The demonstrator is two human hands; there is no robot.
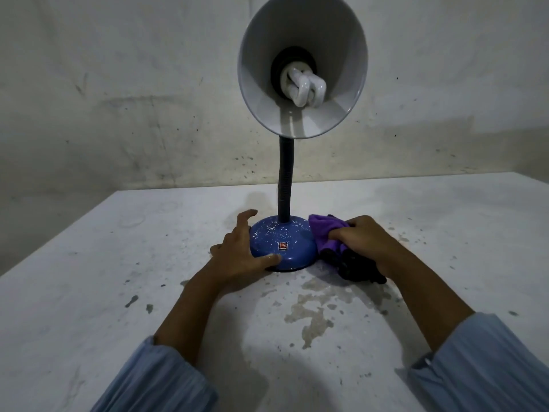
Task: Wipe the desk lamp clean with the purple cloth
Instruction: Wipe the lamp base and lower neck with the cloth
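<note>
Desk lamp (292, 162) stands upright near the middle of a white table (89, 278), close to the far edge and a stained pale wall (118, 84). Its base (282, 245) is a rounded blue dome, glossy but flecked all over with white specks, with a small red and white sticker (282, 246) on the front and a thin dark rim where it meets the table. From the top of the dome a dark ribbed flexible neck (284, 185) rises almost straight up, leaning a little to the right as it goes. That vertical neck is the lamp's long axis. At the top sits a smooth cone-shaped shade (303, 66), pale grey inside, tilted so its wide mouth faces the camera. A white spiral bulb (303, 87) sits in a black socket deep in the cone.

The left hand (240, 248) is spread against the left side of the base, fingers fairly straight, thumb lying along the lower front of the dome. The right hand (362, 242) is curled around a bunched purple cloth (326, 233), soft and fuzzy, which touches the right side of the base. Something dark and crumpled (356, 267) lies under that hand; I cannot tell what it is. The tabletop is scuffed, with grey spots and a patchy brownish stain (312, 310) in front of the lamp. Light blue sleeves (154, 382) cover both forearms.
</note>
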